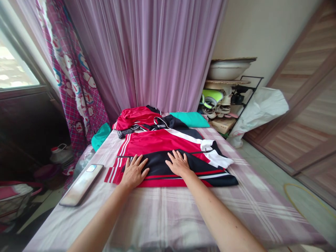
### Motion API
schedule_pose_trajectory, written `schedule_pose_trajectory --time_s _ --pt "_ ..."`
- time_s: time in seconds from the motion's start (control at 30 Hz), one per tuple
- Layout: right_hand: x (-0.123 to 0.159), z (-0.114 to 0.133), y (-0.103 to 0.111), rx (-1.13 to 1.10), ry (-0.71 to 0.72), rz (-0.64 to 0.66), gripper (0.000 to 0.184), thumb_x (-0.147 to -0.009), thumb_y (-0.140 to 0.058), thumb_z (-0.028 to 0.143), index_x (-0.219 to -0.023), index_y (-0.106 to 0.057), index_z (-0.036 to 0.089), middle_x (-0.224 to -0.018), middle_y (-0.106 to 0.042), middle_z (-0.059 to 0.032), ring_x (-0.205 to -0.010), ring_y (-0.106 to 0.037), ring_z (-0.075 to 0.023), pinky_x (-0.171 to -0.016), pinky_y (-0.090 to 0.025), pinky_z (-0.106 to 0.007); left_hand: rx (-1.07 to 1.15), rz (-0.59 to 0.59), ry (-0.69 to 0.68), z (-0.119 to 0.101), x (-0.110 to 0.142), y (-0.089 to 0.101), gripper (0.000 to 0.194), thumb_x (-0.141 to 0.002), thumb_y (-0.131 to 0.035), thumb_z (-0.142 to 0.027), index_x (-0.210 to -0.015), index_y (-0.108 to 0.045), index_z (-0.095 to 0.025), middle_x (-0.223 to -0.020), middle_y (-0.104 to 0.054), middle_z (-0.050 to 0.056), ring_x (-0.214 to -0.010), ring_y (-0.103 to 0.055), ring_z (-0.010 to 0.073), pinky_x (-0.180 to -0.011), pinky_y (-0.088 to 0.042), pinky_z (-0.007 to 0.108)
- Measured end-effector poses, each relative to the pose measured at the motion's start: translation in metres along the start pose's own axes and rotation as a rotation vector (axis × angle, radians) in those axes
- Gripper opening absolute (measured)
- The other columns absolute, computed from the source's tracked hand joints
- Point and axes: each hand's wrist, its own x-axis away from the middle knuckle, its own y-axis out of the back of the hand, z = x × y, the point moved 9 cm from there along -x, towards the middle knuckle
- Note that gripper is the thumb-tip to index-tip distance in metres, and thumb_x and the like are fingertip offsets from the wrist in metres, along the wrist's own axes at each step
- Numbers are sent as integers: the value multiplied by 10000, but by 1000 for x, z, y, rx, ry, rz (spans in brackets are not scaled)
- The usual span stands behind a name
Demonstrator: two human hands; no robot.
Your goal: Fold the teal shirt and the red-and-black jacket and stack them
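Note:
A red, black and white sports jacket (pixel 168 143) lies spread on a bed covered by a pale plaid sheet (pixel 162 213). My left hand (pixel 133 171) rests flat on the jacket's near left part, fingers spread. My right hand (pixel 179 163) lies flat on the black panel beside it, fingers stretched out. Neither hand holds anything. Behind the jacket a second red garment (pixel 136 117) sits crumpled.
A phone (pixel 82 183) lies on the bed's left edge. A teal pillow (pixel 190 119) sits at the far end, before a mauve curtain (pixel 152 52). A rack with shoes and a basin (pixel 227 94) and a white bag (pixel 258 108) stand at the right.

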Motion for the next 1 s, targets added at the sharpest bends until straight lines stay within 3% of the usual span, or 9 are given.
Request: schedule_pose_trajectory --time_s 0.13,0.2,0.27,0.37,0.47,0.63,0.77,0.9,1.0 --pt "8 -36 4 2 -127 -14 634 -992 -235 560 -1563 -282 287 -1663 -155 -63 -1522 -92 -257 -1183 -85 -566 13 -26 -35 1 -5 -2 505 -959 -418 -522 -1402 -553 -322 -1519 -483 45 -1432 -374 319 -1176 -253 582" --pt "14 -55 10 15 -165 -72 608 -1000 -261 527 -1549 -322 274 -1656 -188 -73 -1514 -141 -259 -1183 -131 -529 19 -21 -50 1 -8 -6 496 -961 -412 -514 -1388 -568 -316 -1505 -501 43 -1423 -390 314 -1172 -264 578" --pt "22 -74 22 39 -203 -175 570 -1006 -300 473 -1516 -389 237 -1610 -316 -108 -1467 -278 -264 -1157 -222 -476 24 -26 -59 3 -9 -8 495 -958 -417 -512 -1380 -577 -309 -1497 -511 46 -1418 -395 318 -1166 -269 585" --pt "36 -103 44 79 -293 -312 497 -997 -366 429 -1392 -533 177 -1374 -593 -150 -1271 -523 -269 -1033 -377 -396 27 -43 -64 4 -10 -10 498 -954 -420 -509 -1377 -580 -301 -1499 -508 48 -1414 -397 326 -1161 -266 602" --pt "44 -125 54 87 -349 -263 434 -964 -453 480 -1205 -651 178 -1126 -715 -134 -1075 -642 -269 -892 -452 -351 21 -41 -67 3 -10 -7 503 -955 -418 -508 -1376 -583 -286 -1502 -504 59 -1413 -396 332 -1159 -267 603" --pt "57 -150 64 126 -378 -245 384 -974 -435 453 -1146 -683 215 -985 -752 -119 -951 -695 -267 -773 -474 -342 26 -28 -81 -8 -16 2 497 -955 -429 -516 -1370 -591 -295 -1506 -498 70 -1425 -383 331 -1185 -233 579" --pt "66 -168 56 152 -412 -240 413 -970 -433 462 -1156 -687 195 -952 -757 -140 -903 -708 -287 -737 -481 -360 72 33 -71 -14 -22 -2 483 -952 -443 -516 -1371 -587 -323 -1527 -472 61 -1427 -383 328 -1188 -236 575" --pt "68 -169 53 117 -389 -258 420 -971 -424 462 -1172 -677 194 -1013 -748 -142 -912 -706 -285 -749 -493 -371 81 54 -70 -12 -23 -7 481 -963 -427 -510 -1387 -567 -332 -1541 -453 58 -1439 -368 311 -1187 -238 570" --pt "69 -155 67 126 -311 -358 397 -964 -442 401 -1216 -655 180 -1124 -718 -146 -971 -685 -278 -804 -498 -376 71 61 -66 -12 -22 -8 491 -967 -412 -518 -1393 -558 -321 -1547 -444 64 -1441 -364 310 -1179 -253 566"
